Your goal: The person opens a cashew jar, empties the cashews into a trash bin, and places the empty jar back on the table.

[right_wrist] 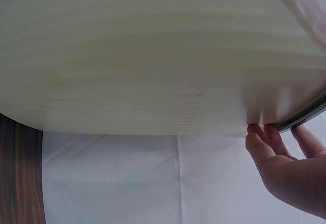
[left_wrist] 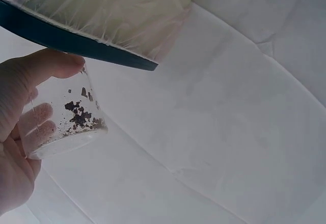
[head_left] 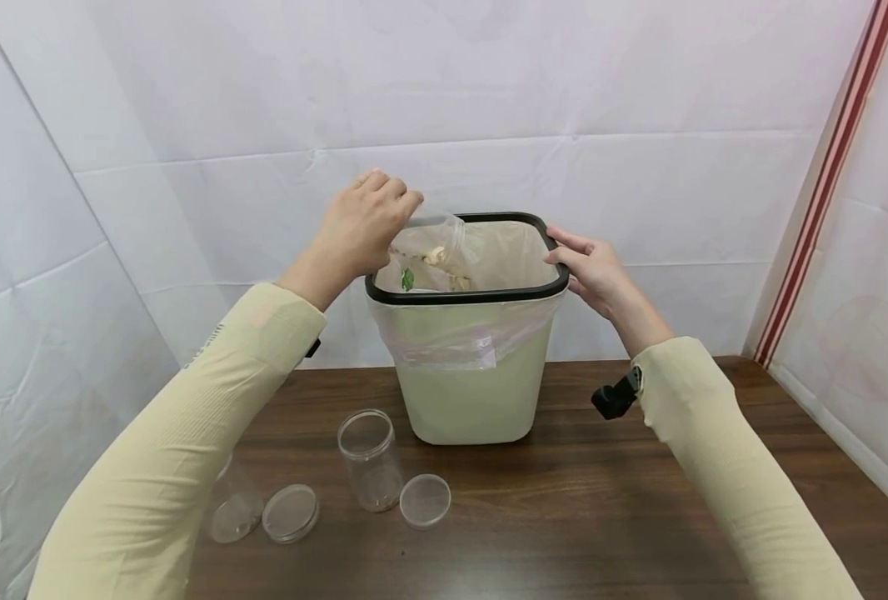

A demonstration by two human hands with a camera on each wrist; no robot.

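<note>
A pale green trash bin [head_left: 477,400] with a black rim [head_left: 481,297] and a thin plastic liner stands upright on the table. My left hand [head_left: 361,229] grips a clear jar [left_wrist: 76,102], tilted over the bin's left side. Dark flakes cling inside that jar in the left wrist view. Pale scraps [head_left: 436,257] and a bit of green show inside the bin, near the jar's mouth. At the opposite side, my right hand [head_left: 594,271] holds the bin's rim, thumb on top and fingers against the outer wall [right_wrist: 153,81].
On the wooden table [head_left: 564,517], an uncapped clear jar [head_left: 372,467] stands in front of the bin, beside a round clear lid [head_left: 425,500]. Left of them lie another lid [head_left: 290,512] and a second jar [head_left: 236,510], partly hidden by my left sleeve. White sheeting [head_left: 564,100] hangs behind.
</note>
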